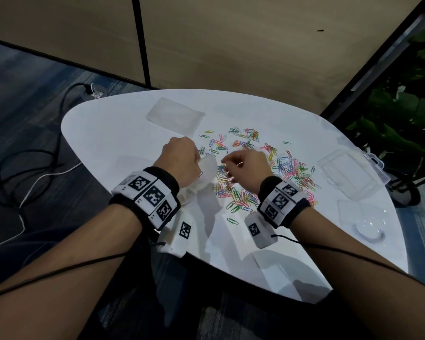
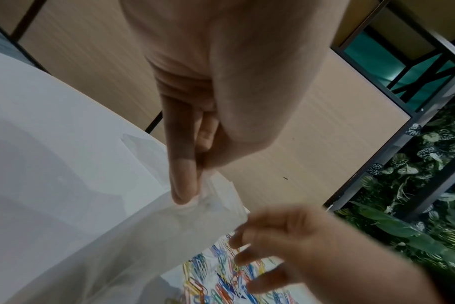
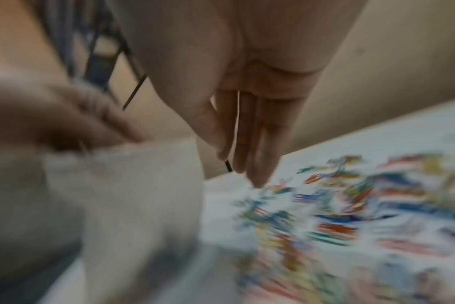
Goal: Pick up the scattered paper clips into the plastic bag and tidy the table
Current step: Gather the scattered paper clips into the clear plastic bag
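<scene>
Many coloured paper clips [image 1: 287,173] lie scattered over the middle of the white table [image 1: 123,133]. My left hand [image 1: 198,159] pinches the top edge of a translucent plastic bag [image 1: 207,169], which stands up from the table at the left edge of the pile. In the left wrist view the thumb and fingers of the left hand [image 2: 192,197] squeeze the bag's [image 2: 143,236] rim. My right hand [image 1: 227,165] hovers just right of the bag mouth, over the clips. Its fingers [image 3: 260,164] point straight down at the blurred clips [image 3: 351,205] and hold nothing that I can see.
A second flat plastic bag [image 1: 174,116] lies at the back left of the table. Clear plastic boxes [image 1: 346,173] and a lid [image 1: 361,214] sit near the right edge. Cables [image 1: 35,168] run on the floor to the left, and plants [image 1: 402,106] stand to the right.
</scene>
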### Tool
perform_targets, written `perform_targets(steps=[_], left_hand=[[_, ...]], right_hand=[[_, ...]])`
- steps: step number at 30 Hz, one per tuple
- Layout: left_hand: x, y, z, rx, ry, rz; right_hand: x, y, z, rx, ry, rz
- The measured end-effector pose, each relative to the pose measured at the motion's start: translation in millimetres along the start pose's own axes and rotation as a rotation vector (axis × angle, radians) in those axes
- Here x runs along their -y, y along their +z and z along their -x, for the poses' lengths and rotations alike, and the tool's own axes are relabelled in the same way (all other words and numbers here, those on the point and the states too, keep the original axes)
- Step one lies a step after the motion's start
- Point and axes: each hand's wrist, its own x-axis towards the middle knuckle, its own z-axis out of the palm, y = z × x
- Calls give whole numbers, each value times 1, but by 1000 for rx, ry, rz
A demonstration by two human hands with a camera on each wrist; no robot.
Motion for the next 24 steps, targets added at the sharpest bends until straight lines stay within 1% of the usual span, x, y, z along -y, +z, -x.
perform_targets(steps=[1,3,5,6,7,9,11,13,14,15,16,17,20,22,24], left_hand=[[2,-2,0,0,-5,-9],[5,-5,-1,0,-12,-25],[6,-7,-1,5,-16,-27],[6,-7,-1,9,-13,-28],[7,-8,-1,13,-10,-30],[6,-7,-1,23,-5,-34],[4,-5,-1,40,0,-36],[2,-2,0,57,4,-35],[1,0,0,61,5,-35],[1,1,1,65,4,-31],[1,2,2,68,3,-28],[0,3,2,69,2,-25],[0,3,1,64,-7,-14],[-2,5,0,62,-11,-15],[-4,7,-1,69,-8,-8]], right_hand=[[-11,3,-1,40,-71,234],[-37,19,-2,219,-173,586],[-66,41,-1,359,-269,849],[-80,50,0,378,-285,945],[-88,55,2,369,-270,994],[-96,59,2,303,-264,941],[-91,58,0,244,-315,883],[-90,56,-5,211,-351,899],[-91,54,-7,199,-347,893],[-88,51,-8,194,-312,878],[-89,48,-9,153,-277,830],[-87,43,-9,111,-193,753],[-78,18,-11,-36,68,366],[-71,1,-12,-95,247,49],[-60,-11,-14,-120,355,-395]])
